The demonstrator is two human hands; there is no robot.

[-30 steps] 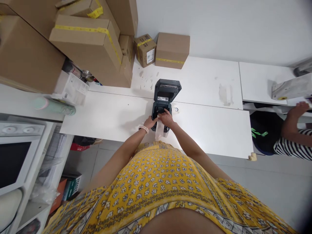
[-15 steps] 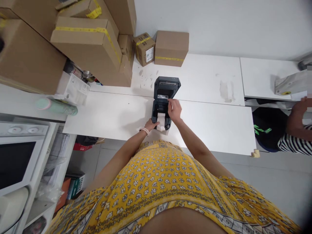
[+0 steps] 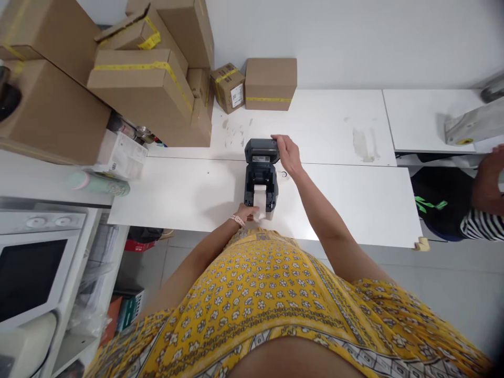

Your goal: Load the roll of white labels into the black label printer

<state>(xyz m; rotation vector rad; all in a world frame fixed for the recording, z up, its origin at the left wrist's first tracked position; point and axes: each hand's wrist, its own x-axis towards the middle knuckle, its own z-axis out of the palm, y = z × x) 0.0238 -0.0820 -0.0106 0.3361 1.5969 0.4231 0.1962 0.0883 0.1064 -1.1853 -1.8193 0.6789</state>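
A dark label printer (image 3: 260, 181) stands on the white table (image 3: 346, 199) with its lid (image 3: 261, 150) raised. White label paper (image 3: 259, 198) runs out of its front. My right hand (image 3: 288, 153) grips the right top edge of the lid, fingers curled over it. My left hand (image 3: 248, 213), with a pale wrist strap, pinches the end of the paper at the printer's front edge.
Stacked cardboard boxes (image 3: 145, 89) with yellow tape fill the back left, and two smaller boxes (image 3: 271, 83) stand by the wall. A green bottle (image 3: 99, 182) lies on the left shelf. Another person's arm (image 3: 486, 181) in a striped sleeve is at the right.
My right hand left the paper slot and rose to the lid, which has tipped forward from fully open. My left hand slid down to the paper's end at the front.
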